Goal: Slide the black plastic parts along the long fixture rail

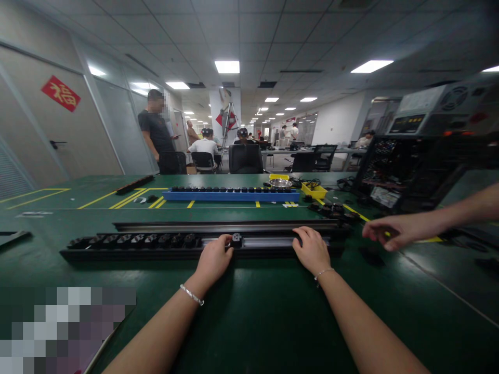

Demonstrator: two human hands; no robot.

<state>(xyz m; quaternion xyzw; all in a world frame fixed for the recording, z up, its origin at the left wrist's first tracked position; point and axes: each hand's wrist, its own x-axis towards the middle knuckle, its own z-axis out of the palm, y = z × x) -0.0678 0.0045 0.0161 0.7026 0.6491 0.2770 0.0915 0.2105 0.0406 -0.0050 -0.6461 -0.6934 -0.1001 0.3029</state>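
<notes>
A long black channel [156, 254] lies across the table before me, with a row of small black socket-like modules [150, 239] in its left part. My left hand [213, 259] has thumb and fingers closed on a single module [236, 239] in the channel, apart from that row. Over the channel's right part, my right hand [312, 252] is bent with its fingertips inside; something dark shows under them, too hidden to name. Between my hands a pale inner strip [268, 242] is visible. Just behind lies a second long black rail [226, 226].
Another person's hand [393, 231] reaches in from the right. Farther back are a blue rail [230, 196] holding dark modules, a yellow tray [314, 191] and a metal bowl [280, 183]. An open computer case [390, 176] stands at the right on the green table [249, 322].
</notes>
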